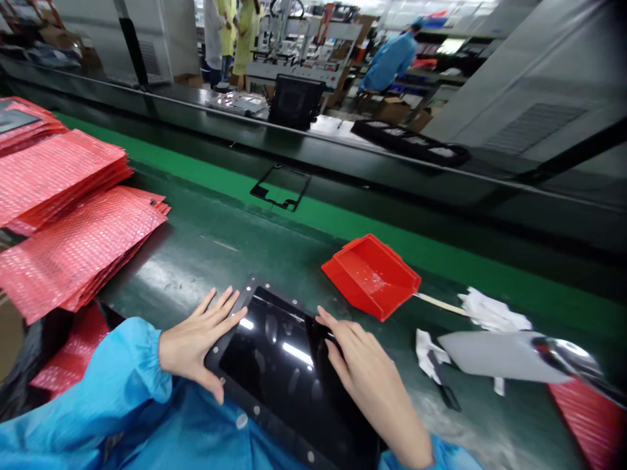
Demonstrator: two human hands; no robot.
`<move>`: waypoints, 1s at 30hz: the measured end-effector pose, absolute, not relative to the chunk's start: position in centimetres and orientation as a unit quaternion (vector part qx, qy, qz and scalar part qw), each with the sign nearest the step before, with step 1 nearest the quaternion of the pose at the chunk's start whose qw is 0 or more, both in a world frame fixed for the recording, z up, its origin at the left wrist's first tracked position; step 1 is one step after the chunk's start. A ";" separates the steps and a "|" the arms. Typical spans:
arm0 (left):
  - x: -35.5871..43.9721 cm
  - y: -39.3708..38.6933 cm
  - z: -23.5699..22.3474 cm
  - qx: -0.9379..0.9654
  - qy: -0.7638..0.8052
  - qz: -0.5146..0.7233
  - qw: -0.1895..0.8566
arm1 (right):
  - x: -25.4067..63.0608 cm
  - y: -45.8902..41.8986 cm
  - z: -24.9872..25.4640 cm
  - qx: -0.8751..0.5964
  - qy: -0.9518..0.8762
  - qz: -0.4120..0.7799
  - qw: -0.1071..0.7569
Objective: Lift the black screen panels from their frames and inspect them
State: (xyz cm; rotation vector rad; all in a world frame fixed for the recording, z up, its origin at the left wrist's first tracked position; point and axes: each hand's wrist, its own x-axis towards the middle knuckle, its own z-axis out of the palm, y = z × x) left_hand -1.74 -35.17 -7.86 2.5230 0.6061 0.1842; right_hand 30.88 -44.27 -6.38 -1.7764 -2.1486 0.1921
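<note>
A glossy black screen panel (279, 365) lies in a dark grey frame (229, 356) set with several round silvery dots, close against my body. My left hand (198, 343) rests over the frame's left edge, its fingers spread and the thumb held apart lower down. Across the panel's upper right part lies my right hand (365, 369), with fingers stretched out and fingertips near the far edge. Neither hand is wrapped round anything. Light streaks reflect off the panel, and its lower right end is partly hidden by my right hand.
Pink bubble-wrap pouches (83, 241) are stacked at left. A red bin (375, 277) stands beyond my right hand, near white wipes (492, 310), a black-handled tool (443, 382) and a bottle (509, 356). A thin black frame (281, 187) lies on the green strip. People work behind.
</note>
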 end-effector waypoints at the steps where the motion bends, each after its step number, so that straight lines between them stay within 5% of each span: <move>1: -1.7 -35.3 -7.8 0.935 0.229 0.071 0.264 | 30.9 -44.1 -6.4 -0.630 -0.751 0.077 0.184; 11: -1.5 -35.7 -7.6 0.936 0.248 0.053 0.246 | 31.7 -42.2 -6.8 -0.634 -0.613 0.328 0.340; 15: -1.2 -36.1 -7.8 0.933 0.254 0.082 0.242 | 32.0 -42.2 -4.7 -0.596 -0.631 0.375 0.325; 25: 1.3 -40.4 -10.0 0.782 0.362 0.315 0.397 | 31.6 -43.6 2.5 -0.600 -0.634 0.358 0.331; 30: 2.9 -39.0 -5.0 0.692 0.332 0.377 0.518 | 32.1 -44.9 6.0 -0.612 -0.620 0.218 0.441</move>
